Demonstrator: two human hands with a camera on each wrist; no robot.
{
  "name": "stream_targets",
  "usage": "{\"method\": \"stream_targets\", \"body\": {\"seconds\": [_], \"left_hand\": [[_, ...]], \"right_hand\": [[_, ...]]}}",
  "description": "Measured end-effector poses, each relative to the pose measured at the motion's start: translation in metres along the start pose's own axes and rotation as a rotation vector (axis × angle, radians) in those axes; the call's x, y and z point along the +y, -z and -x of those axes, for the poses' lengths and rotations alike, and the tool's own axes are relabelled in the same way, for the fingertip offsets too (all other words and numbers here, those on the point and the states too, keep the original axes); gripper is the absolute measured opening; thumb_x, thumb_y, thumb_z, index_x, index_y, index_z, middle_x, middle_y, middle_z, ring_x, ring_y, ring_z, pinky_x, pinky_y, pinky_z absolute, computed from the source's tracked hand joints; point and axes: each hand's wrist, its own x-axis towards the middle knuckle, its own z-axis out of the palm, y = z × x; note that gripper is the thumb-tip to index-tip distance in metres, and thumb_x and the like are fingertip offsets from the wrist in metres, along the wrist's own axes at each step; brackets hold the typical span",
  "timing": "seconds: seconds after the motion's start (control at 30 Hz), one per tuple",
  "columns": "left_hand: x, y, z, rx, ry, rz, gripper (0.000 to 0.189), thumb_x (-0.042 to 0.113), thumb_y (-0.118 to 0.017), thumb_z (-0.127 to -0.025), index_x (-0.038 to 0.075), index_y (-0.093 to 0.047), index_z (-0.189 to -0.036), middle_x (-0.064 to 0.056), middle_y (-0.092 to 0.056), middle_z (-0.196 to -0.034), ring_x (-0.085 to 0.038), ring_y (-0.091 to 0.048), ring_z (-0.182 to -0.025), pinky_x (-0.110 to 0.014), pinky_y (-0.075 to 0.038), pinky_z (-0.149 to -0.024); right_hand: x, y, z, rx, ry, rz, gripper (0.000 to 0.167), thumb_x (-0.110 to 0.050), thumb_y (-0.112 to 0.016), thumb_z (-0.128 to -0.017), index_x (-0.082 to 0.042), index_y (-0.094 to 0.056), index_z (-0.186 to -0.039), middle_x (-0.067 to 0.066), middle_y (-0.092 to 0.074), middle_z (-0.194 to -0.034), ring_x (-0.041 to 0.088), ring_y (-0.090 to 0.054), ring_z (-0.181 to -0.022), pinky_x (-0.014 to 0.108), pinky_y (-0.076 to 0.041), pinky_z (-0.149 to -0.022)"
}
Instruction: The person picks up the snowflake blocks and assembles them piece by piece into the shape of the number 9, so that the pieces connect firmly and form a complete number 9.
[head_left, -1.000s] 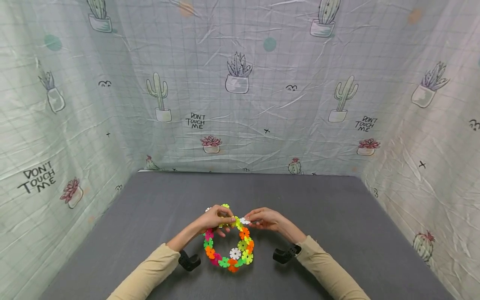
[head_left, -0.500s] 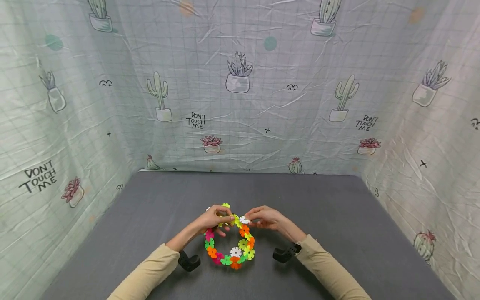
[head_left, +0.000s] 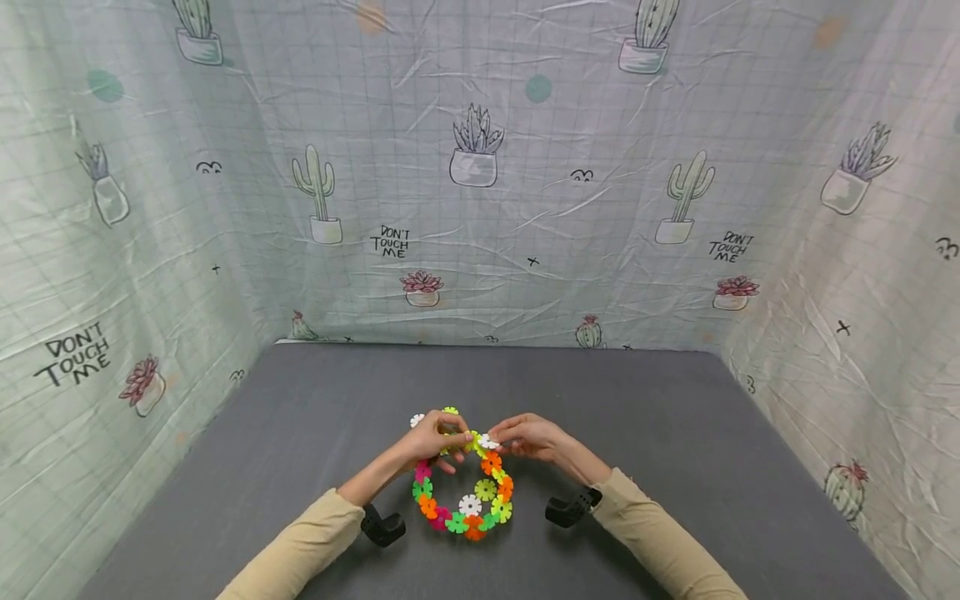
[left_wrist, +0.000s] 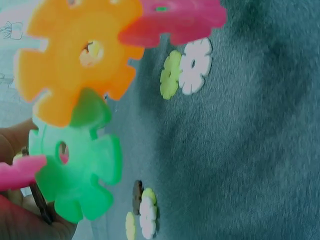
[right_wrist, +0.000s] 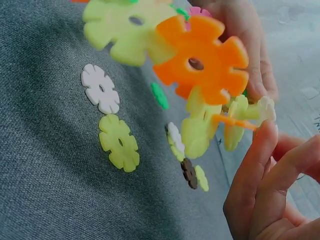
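Observation:
A ring-shaped chain of slotted plastic flower discs (head_left: 473, 527) in orange, green, pink and yellow hangs between the two hands in the head view. My left hand (head_left: 433, 437) pinches yellow discs at the top of the chain between thumb and fingers. My right hand (head_left: 534, 435) pinches a white flower disc (head_left: 488, 442) beside those yellow ones. Up close in the right wrist view, the white disc (right_wrist: 267, 109) sits at the fingertips, against a yellow piece; whether they interlock I cannot tell. An orange disc (left_wrist: 80, 55) and a green disc (left_wrist: 75, 165) fill the left wrist view.
On the dark grey table (head_left: 637, 400) lie a loose white disc (head_left: 470, 505) and a yellow-green disc (head_left: 486, 489), seen through the ring. Farther back are another white disc (head_left: 417, 420), a yellow one (head_left: 450, 410) and a dark brown one (right_wrist: 189, 173). A printed curtain (head_left: 525, 208) surrounds the table.
The hanging chain has swung slightly to the right, and the left forearm has shifted a little that way. Both hands keep their pinch at the top of the ring.

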Motion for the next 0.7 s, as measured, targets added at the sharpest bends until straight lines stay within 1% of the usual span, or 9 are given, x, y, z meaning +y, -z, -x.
{"method": "stream_targets", "body": {"seconds": [0.17, 0.23, 0.37, 0.5, 0.6, 0.7], "left_hand": [[-0.0006, -0.0015, 0.0016, 0.032, 0.009, 0.033, 0.026, 0.017, -0.058, -0.086, -0.008, -0.058, -0.092, -0.014, -0.06, -0.075, -0.02, -0.062, -0.062, -0.042, -0.053, -0.051], [-0.0002, -0.0022, 0.0023, 0.033, 0.017, 0.04, 0.025, 0.017, -0.058, -0.086, -0.008, -0.058, -0.092, -0.013, -0.061, -0.076, -0.019, -0.063, -0.062, -0.04, -0.053, -0.05], [-0.0001, -0.0046, 0.003, 0.014, 0.029, 0.038, 0.024, 0.016, -0.058, -0.086, -0.007, -0.059, -0.091, -0.013, -0.061, -0.079, -0.015, -0.063, -0.061, -0.041, -0.053, -0.05], [-0.0017, -0.0052, 0.0029, 0.021, 0.038, 0.048, 0.024, 0.017, -0.059, -0.086, -0.007, -0.058, -0.09, -0.014, -0.061, -0.08, -0.015, -0.064, -0.061, -0.04, -0.053, -0.05], [-0.0019, -0.0026, 0.0025, -0.003, 0.08, 0.074, 0.025, 0.018, -0.059, -0.086, -0.005, -0.058, -0.093, -0.021, -0.063, -0.084, -0.015, -0.064, -0.062, -0.039, -0.054, -0.052], [-0.0012, 0.0019, 0.0017, -0.058, 0.139, 0.092, 0.028, 0.022, -0.058, -0.087, -0.002, -0.058, -0.101, -0.021, -0.064, -0.088, -0.013, -0.063, -0.062, -0.037, -0.055, -0.055]], "right_hand": [[-0.0039, -0.0024, -0.0045, 0.01, -0.044, -0.024, 0.035, -0.008, -0.056, -0.087, 0.008, -0.052, -0.117, -0.002, -0.061, -0.068, -0.002, -0.049, -0.05, 0.006, -0.036, -0.045], [-0.0038, -0.0034, -0.0059, 0.015, -0.067, -0.036, 0.034, -0.008, -0.055, -0.087, 0.008, -0.052, -0.118, -0.001, -0.061, -0.066, -0.003, -0.047, -0.048, 0.005, -0.035, -0.043], [-0.0008, -0.0055, -0.0077, 0.013, -0.09, -0.049, 0.034, -0.006, -0.053, -0.088, 0.009, -0.051, -0.118, 0.0, -0.06, -0.064, -0.003, -0.046, -0.047, 0.004, -0.035, -0.043], [-0.0005, -0.0072, -0.0084, 0.022, -0.081, -0.044, 0.033, -0.007, -0.055, -0.087, 0.008, -0.053, -0.117, -0.001, -0.059, -0.062, -0.004, -0.046, -0.045, 0.005, -0.036, -0.043], [-0.0037, -0.0062, -0.0079, 0.02, -0.07, -0.002, 0.032, -0.008, -0.056, -0.087, 0.007, -0.055, -0.115, -0.002, -0.061, -0.062, -0.002, -0.049, -0.048, 0.006, -0.036, -0.043], [-0.0084, -0.0038, -0.0073, 0.003, -0.052, 0.048, 0.03, -0.009, -0.056, -0.086, 0.008, -0.057, -0.112, -0.002, -0.062, -0.064, -0.001, -0.052, -0.051, 0.008, -0.036, -0.043]]}}
